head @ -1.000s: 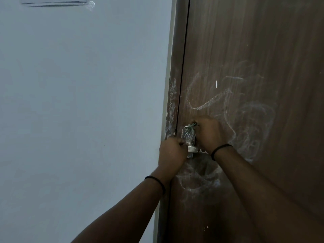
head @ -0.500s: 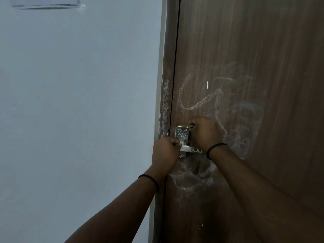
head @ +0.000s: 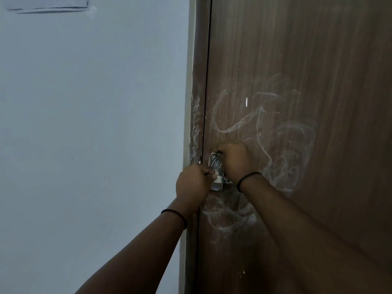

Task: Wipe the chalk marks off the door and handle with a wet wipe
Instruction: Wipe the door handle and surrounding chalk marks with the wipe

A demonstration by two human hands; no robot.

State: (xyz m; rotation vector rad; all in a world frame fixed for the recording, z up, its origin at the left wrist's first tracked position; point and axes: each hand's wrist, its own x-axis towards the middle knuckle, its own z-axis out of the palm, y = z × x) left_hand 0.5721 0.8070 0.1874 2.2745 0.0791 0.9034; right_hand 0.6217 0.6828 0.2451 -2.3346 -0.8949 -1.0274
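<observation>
The brown wooden door (head: 307, 60) carries white chalk scribbles (head: 284, 149) right of the handle, more chalk swirls (head: 227, 219) below it, and chalk smears on the frame edge (head: 196, 124). A chalk-marked metal handle plate (head: 216, 165) sits at the door's left edge. My left hand (head: 192, 184) is closed around the handle's lower part. My right hand (head: 234, 160) is a fist pressed against the plate's right side. Only a dark sliver of the wet wipe (head: 219, 153) shows at its fingertips.
A pale grey wall (head: 95, 134) fills the left half, with a taped sheet's edge (head: 48, 7) at the top. The narrow door frame (head: 192, 60) runs vertically between wall and door. Both wrists wear black bands.
My right fist has shifted slightly left over the handle plate, and the greenish wipe tip shows less. My left hand stays closed on the handle. The view has drifted right.
</observation>
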